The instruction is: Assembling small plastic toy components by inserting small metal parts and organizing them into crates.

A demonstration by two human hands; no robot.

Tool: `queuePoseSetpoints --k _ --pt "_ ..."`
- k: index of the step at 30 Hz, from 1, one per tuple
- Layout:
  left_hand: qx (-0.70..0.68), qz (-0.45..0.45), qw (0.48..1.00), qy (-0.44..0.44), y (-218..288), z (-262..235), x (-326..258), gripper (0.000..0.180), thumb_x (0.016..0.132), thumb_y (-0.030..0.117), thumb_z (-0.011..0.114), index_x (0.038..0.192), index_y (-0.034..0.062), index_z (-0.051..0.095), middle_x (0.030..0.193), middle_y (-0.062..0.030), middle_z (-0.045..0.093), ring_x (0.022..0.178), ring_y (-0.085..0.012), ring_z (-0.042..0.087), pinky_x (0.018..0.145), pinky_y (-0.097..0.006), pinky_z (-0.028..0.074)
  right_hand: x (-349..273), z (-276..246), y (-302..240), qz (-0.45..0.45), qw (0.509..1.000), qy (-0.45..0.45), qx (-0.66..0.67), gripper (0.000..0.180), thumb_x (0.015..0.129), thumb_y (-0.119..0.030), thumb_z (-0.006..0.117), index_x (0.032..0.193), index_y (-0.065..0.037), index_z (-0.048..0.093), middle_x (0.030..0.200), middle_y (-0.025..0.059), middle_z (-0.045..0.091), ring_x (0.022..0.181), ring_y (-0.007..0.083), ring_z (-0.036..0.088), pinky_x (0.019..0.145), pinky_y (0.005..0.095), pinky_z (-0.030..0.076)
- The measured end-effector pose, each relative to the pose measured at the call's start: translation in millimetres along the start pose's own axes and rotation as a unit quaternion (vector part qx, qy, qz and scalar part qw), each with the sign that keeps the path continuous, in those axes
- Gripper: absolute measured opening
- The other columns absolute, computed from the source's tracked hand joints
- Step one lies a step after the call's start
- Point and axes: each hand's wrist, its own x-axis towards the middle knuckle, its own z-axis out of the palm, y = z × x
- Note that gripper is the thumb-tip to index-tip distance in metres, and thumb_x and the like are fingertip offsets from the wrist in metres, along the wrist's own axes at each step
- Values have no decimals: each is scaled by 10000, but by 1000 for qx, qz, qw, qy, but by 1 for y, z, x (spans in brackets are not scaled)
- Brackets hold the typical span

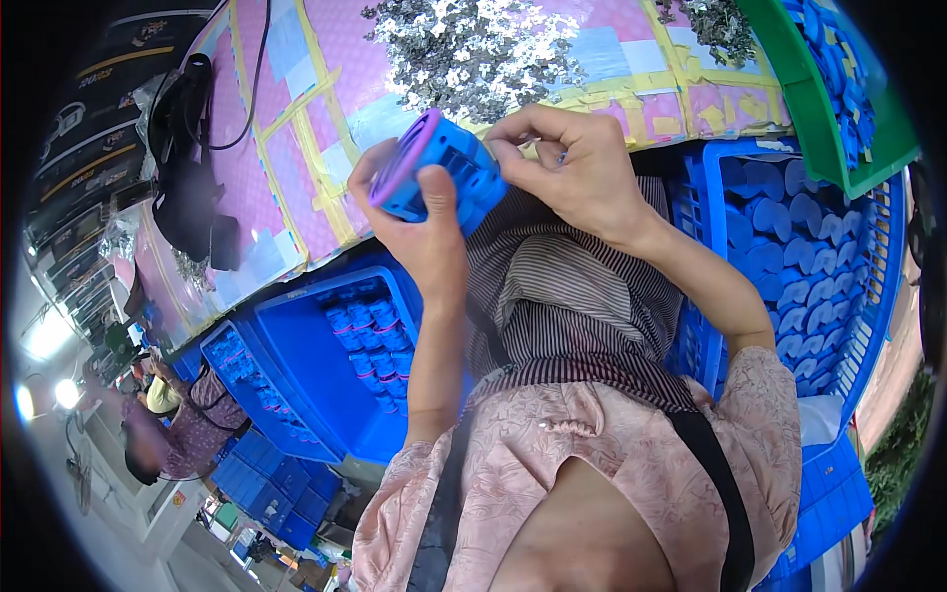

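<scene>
A blue plastic housing with a round pink-purple rim (464,170) is held up in front of me, tilted with its rim to the left. My left hand (426,232) is closed around it, the thumb on its near side. Beside its right side, my right hand (582,173) has thumb and forefinger pinched together, and the other fingers are curled. Whatever is in that pinch is too small or hidden to make out. Just beyond both hands, a pile of small grey and silver metal parts (473,54) lies on the taped pink-and-blue tabletop (355,109).
To the right stand a blue basket (712,212) of round blue parts and a green bin (824,128) with blue pieces. A blue crate (306,345) at my left holds several pink-rimmed housings. Dark cloth-like material (187,197) hangs over the table's left side; a person (197,424) is beyond.
</scene>
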Motion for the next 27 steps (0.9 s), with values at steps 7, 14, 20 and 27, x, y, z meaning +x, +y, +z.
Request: queuePoseSetpoints --k 7,14,20,27 --pt "-325 -304 894 -55 -4 -22 14 672 933 599 505 1308 42 479 1198 -108 601 1056 -231 631 887 -392 548 7 -8 4 168 947 -59 266 202 891 -132 687 985 46 702 645 -64 566 500 -22 347 461 174 266" --pt "-310 -332 885 -104 1 -39 18 642 984 568 423 1338 35 479 1217 -117 621 1098 -251 626 913 -415 541 5 -22 -5 -65 982 -168 52 979 685 -314 874 1493 -119 357 1279 34 571 591 43 439 518 204 354" --pt "-564 -445 679 -154 -1 -45 1 714 912 628 522 1357 71 497 1306 -156 576 1167 -306 583 1029 -493 463 -3 -3 -16 -209 969 -134 -19 999 586 -289 910 1422 -53 418 1219 94 535 661 94 472 540 247 412" --pt "-506 -460 720 -118 16 -31 -2 810 859 710 498 1328 50 518 1262 -172 598 1134 -299 591 964 -475 503 -12 -8 -24 -91 985 -78 125 880 602 -232 830 1356 -3 439 1112 110 552 732 101 527 603 239 422"
